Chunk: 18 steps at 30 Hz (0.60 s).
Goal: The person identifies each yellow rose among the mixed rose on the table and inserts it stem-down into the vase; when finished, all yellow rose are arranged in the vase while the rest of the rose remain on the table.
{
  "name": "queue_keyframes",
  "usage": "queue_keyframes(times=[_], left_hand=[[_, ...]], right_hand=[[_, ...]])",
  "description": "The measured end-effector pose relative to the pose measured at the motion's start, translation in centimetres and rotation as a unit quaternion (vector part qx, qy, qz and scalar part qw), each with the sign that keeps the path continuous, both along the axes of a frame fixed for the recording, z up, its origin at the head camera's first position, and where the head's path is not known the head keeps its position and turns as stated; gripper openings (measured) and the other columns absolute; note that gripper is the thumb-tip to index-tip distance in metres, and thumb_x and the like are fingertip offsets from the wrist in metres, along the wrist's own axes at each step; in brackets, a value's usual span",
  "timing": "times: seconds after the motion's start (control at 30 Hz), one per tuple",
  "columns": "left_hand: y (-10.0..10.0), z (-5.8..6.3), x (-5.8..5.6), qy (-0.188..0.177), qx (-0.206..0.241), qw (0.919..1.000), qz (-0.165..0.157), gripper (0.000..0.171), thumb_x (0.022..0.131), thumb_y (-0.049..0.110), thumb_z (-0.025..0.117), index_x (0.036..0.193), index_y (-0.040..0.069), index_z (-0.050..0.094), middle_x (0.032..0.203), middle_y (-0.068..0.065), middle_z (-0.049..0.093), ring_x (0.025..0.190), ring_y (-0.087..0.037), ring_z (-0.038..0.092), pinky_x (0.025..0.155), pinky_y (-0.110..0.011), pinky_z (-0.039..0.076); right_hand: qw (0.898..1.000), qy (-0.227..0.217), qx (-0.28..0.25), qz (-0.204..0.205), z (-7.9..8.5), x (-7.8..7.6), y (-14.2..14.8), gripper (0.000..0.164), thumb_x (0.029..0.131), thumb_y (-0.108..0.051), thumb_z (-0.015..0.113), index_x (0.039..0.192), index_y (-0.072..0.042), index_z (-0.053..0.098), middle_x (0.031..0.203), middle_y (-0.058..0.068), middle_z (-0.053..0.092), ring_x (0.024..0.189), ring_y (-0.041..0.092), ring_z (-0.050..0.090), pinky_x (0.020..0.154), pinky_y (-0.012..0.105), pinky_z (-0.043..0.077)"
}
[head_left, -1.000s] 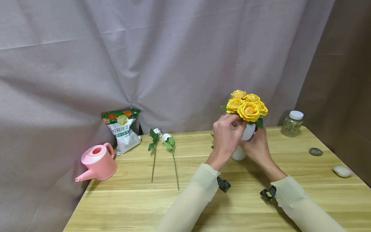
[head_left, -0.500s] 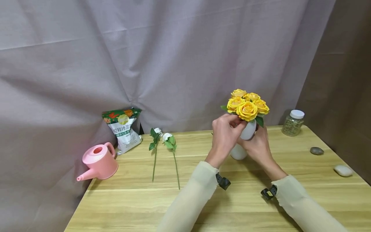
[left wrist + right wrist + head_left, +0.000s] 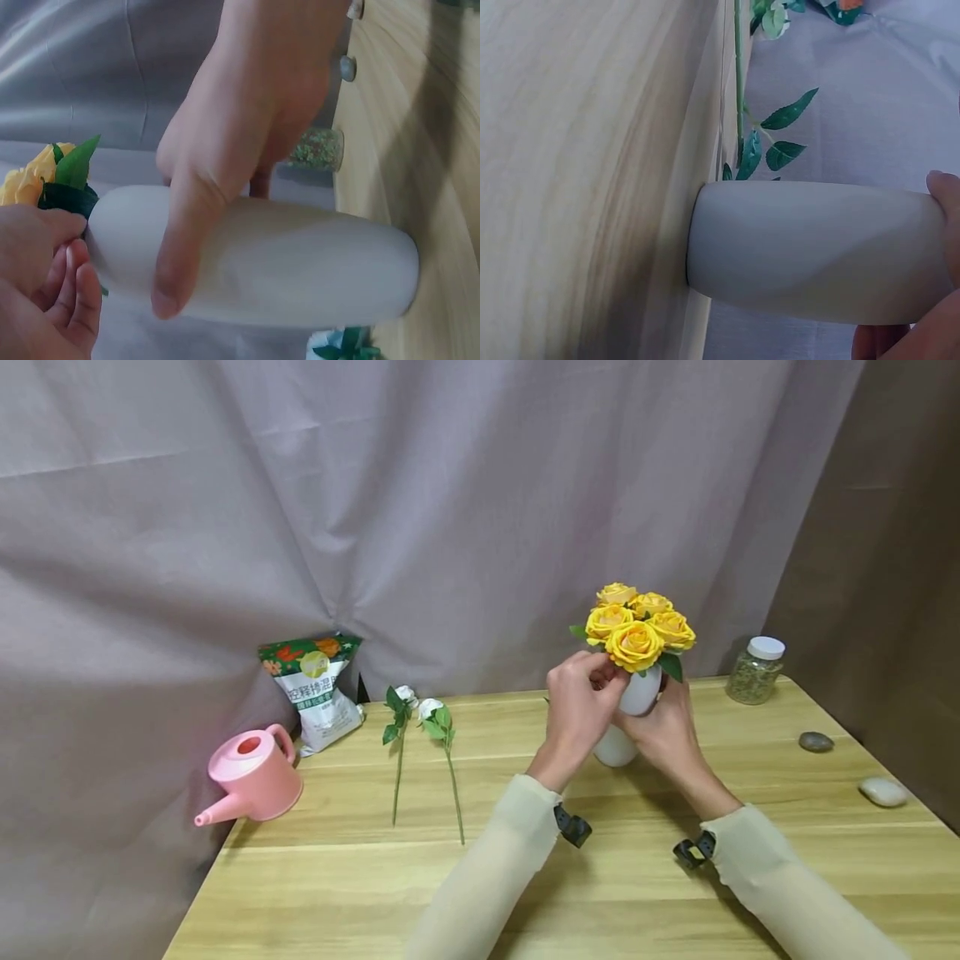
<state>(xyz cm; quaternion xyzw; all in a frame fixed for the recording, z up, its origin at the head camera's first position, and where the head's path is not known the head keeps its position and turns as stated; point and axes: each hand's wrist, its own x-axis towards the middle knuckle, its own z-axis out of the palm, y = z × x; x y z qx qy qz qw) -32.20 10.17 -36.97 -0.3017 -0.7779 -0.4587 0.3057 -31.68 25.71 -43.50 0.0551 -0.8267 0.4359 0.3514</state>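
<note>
A tall white vase (image 3: 641, 695) stands upright on the wooden table, its base resting on the wood, with a bunch of yellow roses (image 3: 635, 645) in its mouth. My right hand (image 3: 663, 731) grips the upper part of the vase; the thumb lies across its side in the left wrist view. My left hand (image 3: 579, 703) pinches just below the front rose at the vase mouth, by a dark green leaf (image 3: 66, 199). What exactly lies between those fingertips is partly hidden. The right wrist view shows the lower body of the vase (image 3: 810, 251) and its base.
Two white roses (image 3: 430, 710) with long green stems lie left of the vase. Further left are a pink watering can (image 3: 258, 777) and a printed bag (image 3: 315, 693). A lidded jar (image 3: 753, 672), a dark stone (image 3: 816, 742) and a pale stone (image 3: 883, 792) sit to the right.
The front yellow rose has shifted slightly left as my left hand works at it. My right hand keeps its grip on the vase, which has barely moved.
</note>
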Motion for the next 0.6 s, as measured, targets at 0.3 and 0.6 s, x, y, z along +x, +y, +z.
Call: queue_keyframes(times=[0.3,0.6], left_hand=[[-5.4,-1.4,-0.5,0.002,-0.015,0.9993,-0.033,0.014,0.096,0.022,0.069,0.100,0.013,0.078,0.084,0.004,0.071,0.071,0.000,0.064,0.068,-0.013,0.056],[-16.2,-4.1,-3.2,0.005,-0.116,0.9872,0.109,0.019,0.094,0.021,0.070,0.109,0.012,0.076,0.107,-0.002,0.078,0.100,-0.020,0.073,0.091,-0.035,0.059]], right_hand=[[0.999,-0.047,0.014,0.021,0.5,0.8,-0.3,0.104,0.073,-0.038,0.090,0.153,-0.042,0.022,0.145,0.015,0.043,0.127,0.033,0.048,0.101,0.063,0.042],[0.966,-0.162,0.139,0.147,2.2,2.8,4.3,0.108,0.085,-0.023,0.081,0.162,-0.029,0.006,0.157,0.021,0.030,0.141,0.042,0.035,0.106,0.070,0.035]])
